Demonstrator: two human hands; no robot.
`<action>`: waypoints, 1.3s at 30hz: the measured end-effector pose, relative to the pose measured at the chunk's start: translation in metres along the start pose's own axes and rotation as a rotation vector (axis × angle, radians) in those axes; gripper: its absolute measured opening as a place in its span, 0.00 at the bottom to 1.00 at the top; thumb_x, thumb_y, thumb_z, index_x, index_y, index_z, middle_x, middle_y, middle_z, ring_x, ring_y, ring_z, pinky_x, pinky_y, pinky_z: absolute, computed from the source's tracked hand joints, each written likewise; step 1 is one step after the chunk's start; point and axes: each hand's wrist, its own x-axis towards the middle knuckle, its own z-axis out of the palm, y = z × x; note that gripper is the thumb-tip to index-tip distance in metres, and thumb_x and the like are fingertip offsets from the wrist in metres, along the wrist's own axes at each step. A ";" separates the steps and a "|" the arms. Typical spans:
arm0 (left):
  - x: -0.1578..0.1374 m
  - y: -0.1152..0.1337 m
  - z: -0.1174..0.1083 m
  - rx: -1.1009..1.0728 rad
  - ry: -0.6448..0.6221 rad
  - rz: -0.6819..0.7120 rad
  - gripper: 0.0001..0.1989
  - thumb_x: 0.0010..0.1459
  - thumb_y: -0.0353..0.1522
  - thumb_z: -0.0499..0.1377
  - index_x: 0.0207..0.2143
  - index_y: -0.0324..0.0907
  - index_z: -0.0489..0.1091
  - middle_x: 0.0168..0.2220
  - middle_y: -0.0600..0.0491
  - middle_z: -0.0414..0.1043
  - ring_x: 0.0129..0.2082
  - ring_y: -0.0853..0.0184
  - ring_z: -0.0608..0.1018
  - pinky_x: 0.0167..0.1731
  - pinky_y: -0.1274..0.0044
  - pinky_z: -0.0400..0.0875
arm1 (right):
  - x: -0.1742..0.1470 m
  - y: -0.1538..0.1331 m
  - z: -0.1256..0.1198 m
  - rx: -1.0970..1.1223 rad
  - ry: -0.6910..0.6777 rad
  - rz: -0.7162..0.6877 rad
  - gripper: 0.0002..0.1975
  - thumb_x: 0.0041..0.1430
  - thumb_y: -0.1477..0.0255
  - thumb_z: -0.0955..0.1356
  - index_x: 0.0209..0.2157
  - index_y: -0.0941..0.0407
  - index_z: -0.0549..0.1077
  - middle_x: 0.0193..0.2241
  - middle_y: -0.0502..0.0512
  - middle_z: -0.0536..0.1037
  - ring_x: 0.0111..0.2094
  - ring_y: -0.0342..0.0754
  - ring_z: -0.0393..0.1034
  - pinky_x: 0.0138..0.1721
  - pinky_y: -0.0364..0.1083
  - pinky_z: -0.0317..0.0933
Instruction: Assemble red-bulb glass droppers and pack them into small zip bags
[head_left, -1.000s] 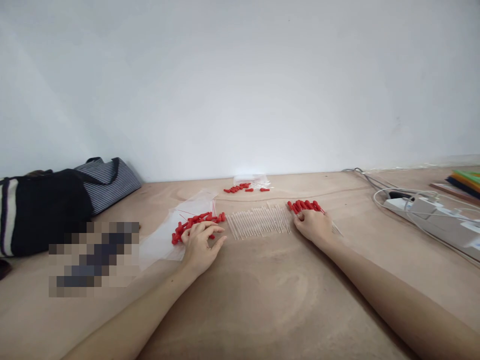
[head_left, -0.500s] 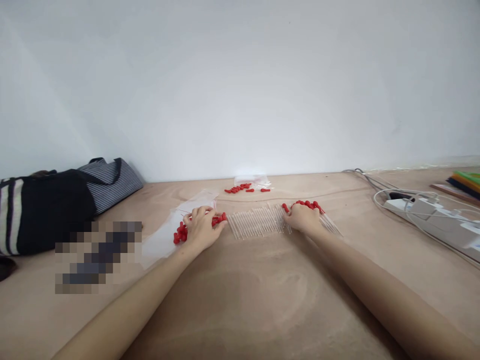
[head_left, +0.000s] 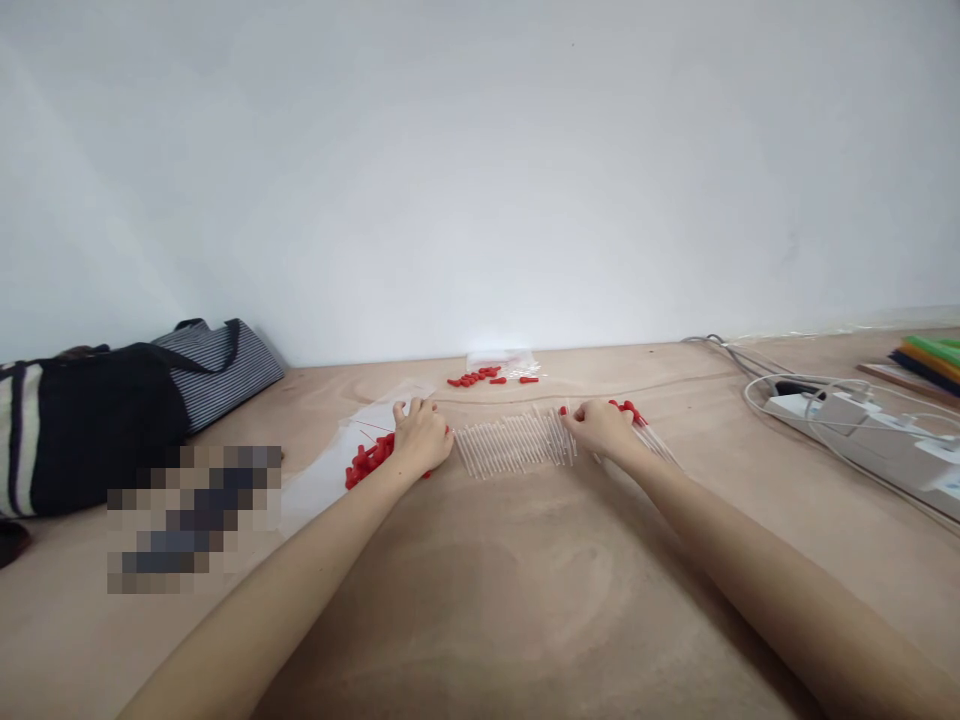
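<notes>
My left hand (head_left: 421, 440) is over the right side of a pile of red rubber dropper bulbs (head_left: 369, 460), its fingers curled down. A red bulb shows by its thumb side, gripped as far as I can see. Right of it lies a row of thin clear tubes (head_left: 506, 445), side by side and slightly slanted. At the row's right part, my right hand (head_left: 601, 428) is closed in a pinch on a small red bulb (head_left: 564, 411) at the far end of a tube. Beyond that hand are several bulb-topped tubes (head_left: 634, 412), partly hidden by it.
A white plastic sheet (head_left: 319, 475) lies under the pile. Near the wall are more red bulbs (head_left: 474, 378) and a clear bag (head_left: 499, 358). Bags (head_left: 112, 420) stand at left, beside a blurred patch. A power strip (head_left: 862, 435) with cables is at right, near coloured folders (head_left: 930, 360).
My left hand has shifted slightly right, uncovering more of the red pile. My right hand has turned a little, and fewer bulbs show behind its fingers.
</notes>
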 end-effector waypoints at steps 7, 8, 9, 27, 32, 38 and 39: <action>-0.005 0.012 0.000 0.032 0.093 0.064 0.10 0.51 0.27 0.51 0.25 0.40 0.72 0.38 0.43 0.71 0.45 0.54 0.64 0.46 0.61 0.47 | -0.041 0.010 -0.001 0.209 0.299 -0.320 0.13 0.53 0.67 0.58 0.21 0.57 0.66 0.21 0.52 0.72 0.28 0.46 0.65 0.37 0.47 0.46; -0.007 0.012 -0.003 0.034 0.105 0.057 0.11 0.51 0.27 0.50 0.25 0.40 0.72 0.39 0.43 0.71 0.45 0.55 0.64 0.46 0.61 0.47 | -0.046 0.012 0.001 0.222 0.319 -0.365 0.12 0.53 0.67 0.58 0.21 0.57 0.65 0.22 0.52 0.72 0.27 0.46 0.65 0.37 0.47 0.46; -0.009 0.012 -0.007 0.033 0.122 0.051 0.11 0.52 0.26 0.50 0.26 0.40 0.71 0.39 0.44 0.71 0.46 0.55 0.64 0.46 0.61 0.47 | -0.051 0.015 0.003 0.229 0.328 -0.408 0.11 0.53 0.68 0.58 0.21 0.57 0.65 0.22 0.52 0.72 0.27 0.46 0.65 0.38 0.48 0.46; -0.087 0.052 -0.026 -0.771 -0.135 0.197 0.04 0.51 0.28 0.53 0.29 0.41 0.68 0.28 0.53 0.69 0.29 0.67 0.71 0.29 0.75 0.66 | -0.086 0.009 0.022 0.312 0.037 -0.849 0.11 0.58 0.76 0.57 0.40 0.56 0.67 0.31 0.53 0.72 0.32 0.44 0.64 0.39 0.48 0.50; -0.089 0.053 -0.016 -0.864 -0.071 0.105 0.04 0.54 0.29 0.52 0.30 0.41 0.65 0.28 0.54 0.68 0.28 0.68 0.71 0.29 0.76 0.65 | -0.095 -0.001 0.027 0.385 -0.011 -0.876 0.12 0.58 0.77 0.57 0.40 0.56 0.68 0.31 0.54 0.72 0.33 0.44 0.64 0.37 0.47 0.52; -0.089 0.052 -0.019 -0.945 -0.118 0.078 0.05 0.55 0.30 0.50 0.31 0.41 0.65 0.27 0.57 0.69 0.26 0.70 0.71 0.27 0.79 0.64 | -0.103 -0.008 0.027 0.442 0.009 -0.868 0.11 0.56 0.78 0.58 0.38 0.56 0.68 0.28 0.52 0.71 0.29 0.43 0.63 0.33 0.45 0.50; -0.090 0.052 -0.020 -0.942 -0.117 0.079 0.05 0.55 0.30 0.50 0.31 0.41 0.65 0.27 0.57 0.70 0.27 0.70 0.71 0.27 0.79 0.64 | -0.104 -0.008 0.027 0.448 0.016 -0.867 0.11 0.56 0.78 0.59 0.38 0.56 0.69 0.27 0.52 0.71 0.28 0.43 0.63 0.32 0.45 0.50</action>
